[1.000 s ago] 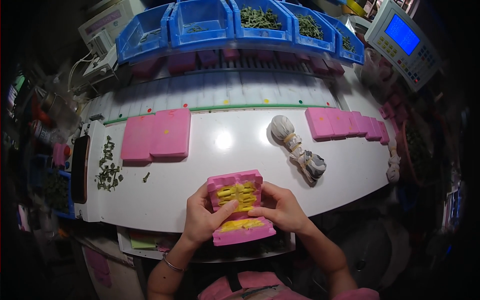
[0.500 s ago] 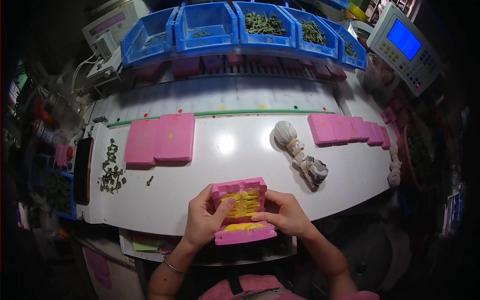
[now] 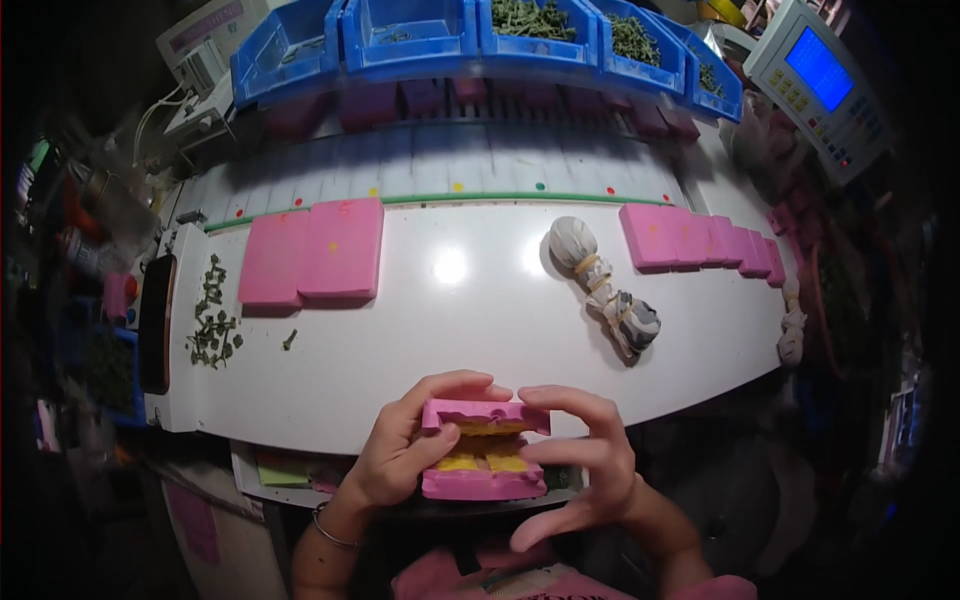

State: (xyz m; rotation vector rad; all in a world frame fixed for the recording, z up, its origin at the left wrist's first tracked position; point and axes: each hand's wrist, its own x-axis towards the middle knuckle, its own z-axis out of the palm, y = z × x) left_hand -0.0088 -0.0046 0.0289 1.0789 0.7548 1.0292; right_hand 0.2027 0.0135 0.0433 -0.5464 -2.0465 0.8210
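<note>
The pink mould [image 3: 484,487], long axis nine-to-three, is pinched by left fingers [image 3: 452,382]; at its three o'clock, right fingers [image 3: 578,403] are spread.

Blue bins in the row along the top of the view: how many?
5: leftmost bin, second bin, middle bin, fourth bin and right-end bin, side by side. Others may be hidden beyond the picture's top edge.

Workshop, by the look — white workbench [image 3: 480,320], blue parts bins [image 3: 410,55], elec. ctrl panel [image 3: 818,90].
</note>
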